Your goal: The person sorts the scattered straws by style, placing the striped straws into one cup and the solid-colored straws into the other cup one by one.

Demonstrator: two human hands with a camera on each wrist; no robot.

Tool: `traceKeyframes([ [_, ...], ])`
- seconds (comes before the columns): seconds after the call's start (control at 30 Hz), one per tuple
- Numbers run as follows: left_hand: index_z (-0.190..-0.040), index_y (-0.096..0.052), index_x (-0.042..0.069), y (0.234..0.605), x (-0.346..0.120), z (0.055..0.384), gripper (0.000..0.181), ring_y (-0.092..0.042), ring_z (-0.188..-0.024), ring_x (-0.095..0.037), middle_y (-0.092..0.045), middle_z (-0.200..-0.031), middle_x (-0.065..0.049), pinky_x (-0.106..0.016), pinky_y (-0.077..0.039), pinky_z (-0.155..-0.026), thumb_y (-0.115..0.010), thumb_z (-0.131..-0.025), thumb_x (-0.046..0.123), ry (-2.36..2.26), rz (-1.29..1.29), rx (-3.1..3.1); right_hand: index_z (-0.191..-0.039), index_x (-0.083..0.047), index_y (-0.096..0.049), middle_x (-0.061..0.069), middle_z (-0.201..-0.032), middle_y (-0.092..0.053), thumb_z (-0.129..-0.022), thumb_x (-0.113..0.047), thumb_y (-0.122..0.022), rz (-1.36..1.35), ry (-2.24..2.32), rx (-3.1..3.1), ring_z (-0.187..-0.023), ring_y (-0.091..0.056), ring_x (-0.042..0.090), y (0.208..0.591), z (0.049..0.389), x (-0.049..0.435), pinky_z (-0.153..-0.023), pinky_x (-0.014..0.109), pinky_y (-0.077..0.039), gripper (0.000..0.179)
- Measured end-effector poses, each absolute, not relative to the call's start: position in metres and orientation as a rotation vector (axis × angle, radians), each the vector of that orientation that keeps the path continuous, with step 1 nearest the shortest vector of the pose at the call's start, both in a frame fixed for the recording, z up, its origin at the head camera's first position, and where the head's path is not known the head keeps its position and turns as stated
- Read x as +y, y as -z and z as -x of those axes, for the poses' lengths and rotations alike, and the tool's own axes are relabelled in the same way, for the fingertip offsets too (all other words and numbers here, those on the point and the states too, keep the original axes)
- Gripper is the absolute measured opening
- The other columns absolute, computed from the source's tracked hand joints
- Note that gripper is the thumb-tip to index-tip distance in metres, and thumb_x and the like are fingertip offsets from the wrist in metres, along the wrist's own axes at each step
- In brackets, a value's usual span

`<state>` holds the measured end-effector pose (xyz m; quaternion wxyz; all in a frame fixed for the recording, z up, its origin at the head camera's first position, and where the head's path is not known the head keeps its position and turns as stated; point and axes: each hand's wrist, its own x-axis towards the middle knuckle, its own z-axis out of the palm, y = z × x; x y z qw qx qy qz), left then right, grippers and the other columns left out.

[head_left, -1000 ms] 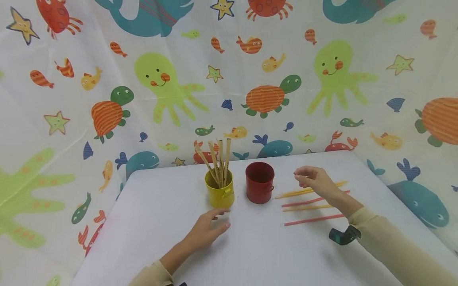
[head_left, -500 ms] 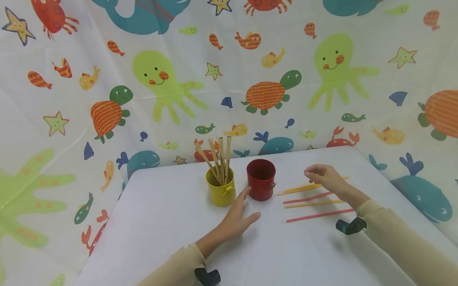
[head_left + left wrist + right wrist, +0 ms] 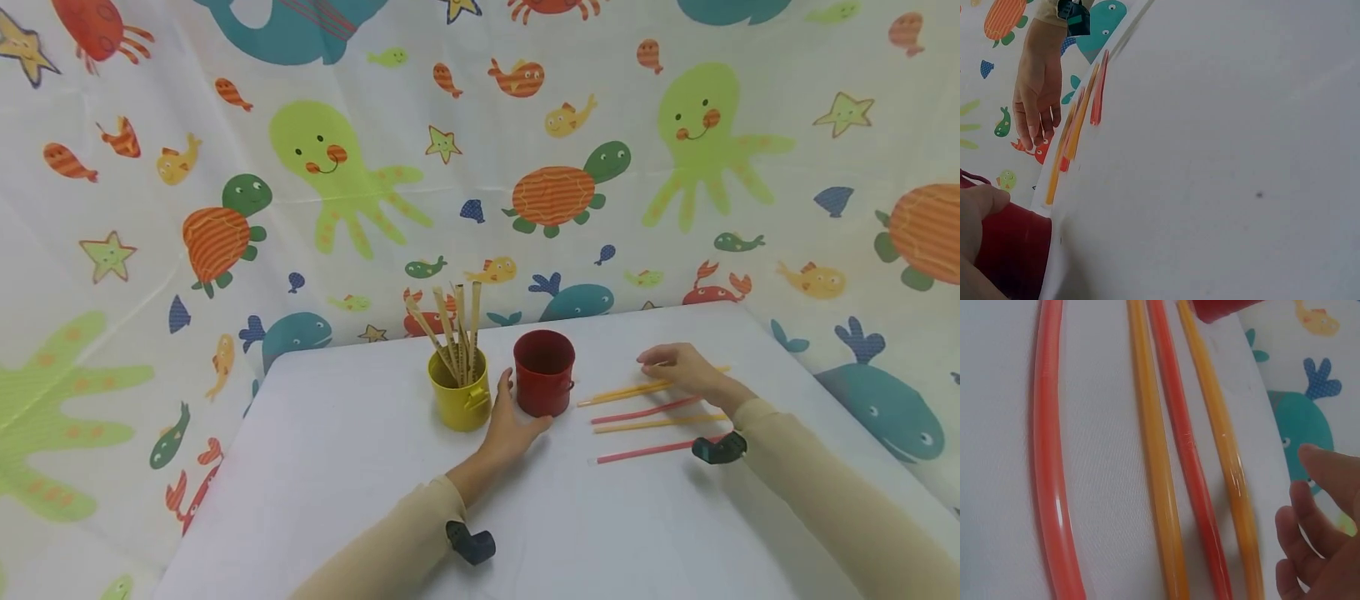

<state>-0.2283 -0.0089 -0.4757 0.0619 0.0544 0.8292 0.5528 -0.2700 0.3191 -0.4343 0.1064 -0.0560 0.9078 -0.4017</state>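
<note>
My left hand (image 3: 508, 433) reaches round the near left side of a small red metal bucket (image 3: 545, 392), its thumb in front and its fingers spread between the red bucket and a yellow bucket (image 3: 460, 410). In the left wrist view the thumb (image 3: 991, 199) lies against the red wall; the fingers' far ends are hidden. Above the far ends of thin red and yellow plastic tubes (image 3: 637, 415) hovers my right hand (image 3: 686, 369), fingers loosely bent. Nothing sits between its thumb and fingers in the right wrist view, where the shiny tubes (image 3: 1054, 450) lie beside it.
Several pale wooden sticks (image 3: 453, 333) stand in the yellow bucket. A white table (image 3: 337, 467) carries everything, and a curtain (image 3: 450, 200) printed with sea animals hangs behind its back edge. Cameras (image 3: 471, 543) are strapped to both wrists.
My left hand has moved right and forward, from in front of the yellow bucket to the red bucket's side. My right hand has shifted slightly right over the tubes. Both buckets stay put.
</note>
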Motion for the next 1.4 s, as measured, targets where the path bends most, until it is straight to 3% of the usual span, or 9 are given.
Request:
traceKeyframes([
  [0.17,-0.161,-0.010,0.023,0.482,-0.005,0.242,0.109,-0.032,-0.153,-0.029,-0.032,-0.165,-0.006,-0.054,-0.040,-0.119,-0.084,-0.081,0.020,-1.692,-0.239,2.522,-0.129,-0.001,-0.065,0.025,-0.134,-0.063,-0.099,-0.022,-0.064,0.177,1.143,2.658,-0.110,-0.061,0.029,0.440,0.279,0.322,-0.094,0.039,-0.054,0.036],
  [0.3,-0.161,-0.010,0.025,0.486,-0.005,0.250,0.110,-0.036,-0.150,-0.028,-0.036,-0.162,-0.005,-0.053,-0.044,-0.115,-0.085,-0.080,0.022,-1.681,-0.242,2.523,-0.126,-0.001,-0.068,0.022,-0.130,-0.066,-0.098,-0.020,-0.066,0.209,1.074,2.633,-0.105,-0.059,0.025,0.444,0.285,0.322,-0.085,0.029,-0.049,0.034],
  [0.67,-0.156,-0.029,0.020,0.488,-0.007,0.259,0.092,-0.046,-0.143,-0.025,-0.050,-0.153,-0.001,-0.050,-0.046,-0.115,-0.084,-0.082,0.025,-1.690,-0.320,2.523,-0.120,-0.006,-0.072,0.015,-0.125,-0.070,-0.095,-0.023,-0.071,0.218,0.959,2.563,-0.106,-0.059,0.022,0.447,0.293,0.322,-0.095,0.040,-0.053,0.031],
  [0.93,-0.157,-0.026,0.018,0.487,-0.006,0.257,0.095,-0.043,-0.144,-0.027,-0.048,-0.154,-0.004,-0.052,-0.044,-0.116,-0.084,-0.082,0.026,-1.666,-0.251,2.516,-0.112,-0.008,-0.075,0.009,-0.114,-0.071,-0.093,-0.021,-0.073,0.169,0.943,2.537,-0.100,-0.058,0.021,0.452,0.294,0.321,-0.086,0.031,-0.049,0.024],
  [1.17,-0.158,-0.026,0.016,0.486,-0.005,0.255,0.097,-0.043,-0.144,-0.029,-0.047,-0.154,-0.007,-0.054,-0.044,-0.115,-0.084,-0.081,0.026,-1.635,-0.212,2.538,-0.105,-0.006,-0.075,0.009,-0.106,-0.070,-0.091,-0.015,-0.073,0.208,0.895,2.554,-0.098,-0.056,0.022,0.448,0.296,0.318,-0.084,0.031,-0.050,0.017],
  [1.4,-0.158,-0.026,0.017,0.489,-0.003,0.256,0.098,-0.043,-0.144,-0.029,-0.048,-0.154,-0.006,-0.054,-0.043,-0.116,-0.085,-0.080,0.026,-1.633,-0.195,2.542,-0.092,-0.002,-0.073,0.005,-0.087,-0.069,-0.087,-0.006,-0.074,0.280,0.846,2.583,-0.081,-0.056,0.018,0.444,0.296,0.312,-0.073,0.028,-0.050,0.006],
])
